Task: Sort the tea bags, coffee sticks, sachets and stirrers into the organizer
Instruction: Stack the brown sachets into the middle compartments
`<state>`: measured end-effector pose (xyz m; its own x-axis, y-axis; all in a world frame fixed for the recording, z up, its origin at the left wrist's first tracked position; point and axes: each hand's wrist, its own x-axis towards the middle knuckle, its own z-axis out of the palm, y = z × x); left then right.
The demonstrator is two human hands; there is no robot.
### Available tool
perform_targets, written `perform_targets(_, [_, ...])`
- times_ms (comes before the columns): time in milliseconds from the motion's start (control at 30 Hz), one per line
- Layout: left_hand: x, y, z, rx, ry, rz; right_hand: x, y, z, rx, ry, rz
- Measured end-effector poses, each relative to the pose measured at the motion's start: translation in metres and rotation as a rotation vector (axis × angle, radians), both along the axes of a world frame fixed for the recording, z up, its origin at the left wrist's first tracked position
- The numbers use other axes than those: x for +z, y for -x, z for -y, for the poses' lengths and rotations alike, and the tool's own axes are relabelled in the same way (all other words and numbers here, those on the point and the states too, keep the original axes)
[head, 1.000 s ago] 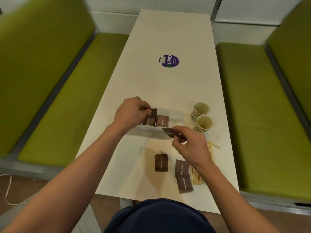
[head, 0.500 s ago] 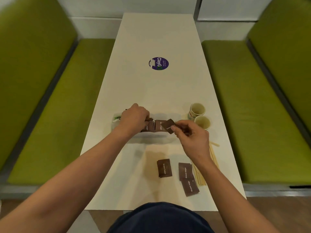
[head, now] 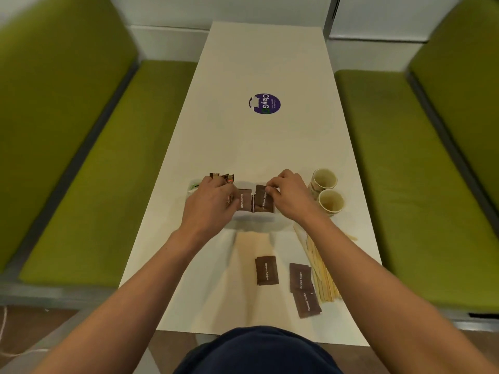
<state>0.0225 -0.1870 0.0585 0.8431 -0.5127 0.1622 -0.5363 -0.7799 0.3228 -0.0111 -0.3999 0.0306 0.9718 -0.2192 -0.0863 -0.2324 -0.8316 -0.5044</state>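
A clear organizer (head: 253, 215) sits mid-table with brown sugar sachets (head: 244, 201) standing in it and other packets (head: 221, 177) at its left end. My left hand (head: 213, 203) rests on the organizer's left part, fingers curled over the packets there. My right hand (head: 287, 194) pinches the top of a brown sachet (head: 263, 202) in the right compartment. Three loose brown sachets (head: 266, 270) (head: 300, 276) (head: 307, 303) lie near the front edge. Wooden stirrers (head: 320, 268) lie in a bundle to their right.
Two paper cups (head: 324, 179) (head: 331, 201) stand right of the organizer. A purple round sticker (head: 264, 103) marks the white table (head: 264, 147) farther back. Green benches (head: 89, 168) (head: 405, 171) run along both sides.
My right hand carried a brown sachet from above the table up to the organizer and set it into the right compartment. My left hand stayed on the organizer's left part.
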Motion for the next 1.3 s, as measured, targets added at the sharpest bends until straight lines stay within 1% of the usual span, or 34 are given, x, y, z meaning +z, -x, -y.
perform_targets(133, [-0.007, 0.016, -0.006, 0.022, 0.02, -0.052, -0.003, -0.004, -0.001, 0.059, 0.124, -0.053])
perform_targets(233, [-0.011, 0.024, -0.006, 0.045, 0.019, -0.08, -0.003, -0.001, -0.003, 0.063, 0.177, -0.017])
perform_targets(333, [-0.013, 0.031, -0.003, 0.048, 0.012, -0.097, -0.001, 0.009, -0.002, 0.032, 0.146, 0.058])
perform_targets(433, [-0.016, 0.039, 0.001, 0.033, 0.012, -0.123, 0.002, 0.026, 0.001, 0.013, 0.07, 0.115])
perform_targets(533, [-0.02, 0.05, 0.008, 0.008, 0.007, -0.174, 0.001, 0.052, 0.002, 0.012, -0.019, 0.147])
perform_targets(600, [-0.024, 0.059, 0.013, -0.009, 0.001, -0.221, -0.004, 0.071, 0.003, 0.019, -0.026, 0.151])
perform_targets(733, [-0.036, 0.078, 0.021, -0.041, -0.042, -0.325, -0.019, 0.109, 0.003, 0.041, -0.003, 0.092])
perform_targets(867, [-0.052, 0.096, 0.027, -0.086, -0.178, -0.425, -0.029, 0.14, 0.007, 0.113, 0.033, -0.049])
perform_targets(1000, [-0.063, 0.108, 0.027, -0.095, -0.252, -0.437, -0.029, 0.16, 0.017, 0.22, 0.177, -0.231])
perform_targets(1067, [-0.067, 0.111, 0.027, -0.094, -0.276, -0.43, -0.028, 0.166, 0.021, 0.26, 0.232, -0.287])
perform_targets(1167, [-0.069, 0.113, 0.03, -0.068, -0.232, -0.444, -0.029, 0.169, 0.023, 0.319, 0.288, -0.313])
perform_targets(1300, [-0.067, 0.115, 0.033, -0.04, -0.199, -0.462, -0.029, 0.162, 0.02, 0.324, 0.279, -0.28])
